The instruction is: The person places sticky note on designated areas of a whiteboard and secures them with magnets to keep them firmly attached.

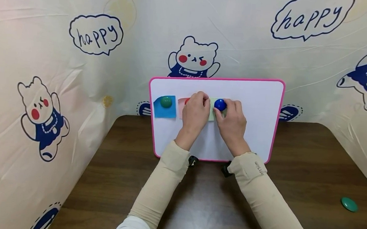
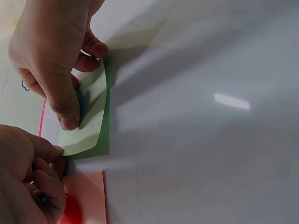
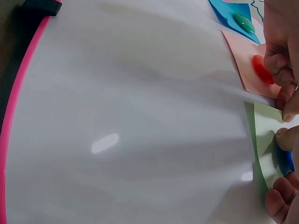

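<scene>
On a pink-rimmed whiteboard (image 1: 260,115), my left hand (image 1: 196,111) pinches the upper left corner of a pale green paper note (image 2: 91,123) between thumb and finger. My right hand (image 1: 232,122) grips a round blue magnet (image 1: 220,104) with thumb and fingers, over the same note. The note's lower edge curls off the board in the left wrist view. Beside it, a pink note (image 3: 240,60) carries a red magnet (image 3: 262,70), partly hidden behind my left hand. Farther left, a blue note (image 1: 164,112) lies under a green magnet (image 1: 166,102).
The whiteboard leans upright on a brown wooden table (image 1: 119,180). Another green magnet (image 1: 349,204) lies near the table's right side. A printed cloth (image 1: 238,51) with cartoon bears hangs behind and at the sides.
</scene>
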Available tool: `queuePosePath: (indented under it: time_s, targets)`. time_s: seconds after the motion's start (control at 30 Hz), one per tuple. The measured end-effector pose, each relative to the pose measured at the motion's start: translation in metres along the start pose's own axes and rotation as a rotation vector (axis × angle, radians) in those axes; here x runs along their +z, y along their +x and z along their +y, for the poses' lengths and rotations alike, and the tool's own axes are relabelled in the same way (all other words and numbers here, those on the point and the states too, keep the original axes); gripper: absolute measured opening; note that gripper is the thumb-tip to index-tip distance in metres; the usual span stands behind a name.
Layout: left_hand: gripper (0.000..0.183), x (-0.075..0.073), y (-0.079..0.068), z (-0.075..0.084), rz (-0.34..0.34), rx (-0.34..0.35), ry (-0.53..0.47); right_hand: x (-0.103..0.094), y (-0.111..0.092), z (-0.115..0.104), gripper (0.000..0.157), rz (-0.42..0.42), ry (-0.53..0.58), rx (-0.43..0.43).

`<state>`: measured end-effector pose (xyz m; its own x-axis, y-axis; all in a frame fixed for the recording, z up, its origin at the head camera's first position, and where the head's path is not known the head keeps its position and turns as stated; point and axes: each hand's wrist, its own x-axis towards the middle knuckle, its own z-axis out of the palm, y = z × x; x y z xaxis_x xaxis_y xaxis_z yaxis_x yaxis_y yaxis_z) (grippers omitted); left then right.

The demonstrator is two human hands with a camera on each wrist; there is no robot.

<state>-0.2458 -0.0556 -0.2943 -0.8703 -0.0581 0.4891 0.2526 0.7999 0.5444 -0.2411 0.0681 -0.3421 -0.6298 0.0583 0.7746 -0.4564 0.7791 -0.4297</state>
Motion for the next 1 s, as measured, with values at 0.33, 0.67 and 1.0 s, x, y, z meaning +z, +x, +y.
queuePosePath:
  time_s: [0.33, 0.67, 1.0]
  targets:
    - [0.016, 0.0000, -0.0013, -0.0025, 0.022, 0.021, -0.012, 0.0014, -0.0008, -0.0004, 0.043, -0.001, -0.015, 0.000]
    - [0.017, -0.0008, -0.0013, -0.0026, 0.013, 0.017, -0.007, 0.0020, -0.0008, -0.0020, 0.042, -0.008, -0.031, -0.009]
    - [0.017, -0.0010, -0.0013, -0.0021, 0.010, 0.023, -0.017, -0.0003, 0.0009, 0.0021, 0.039, -0.009, -0.068, -0.061]
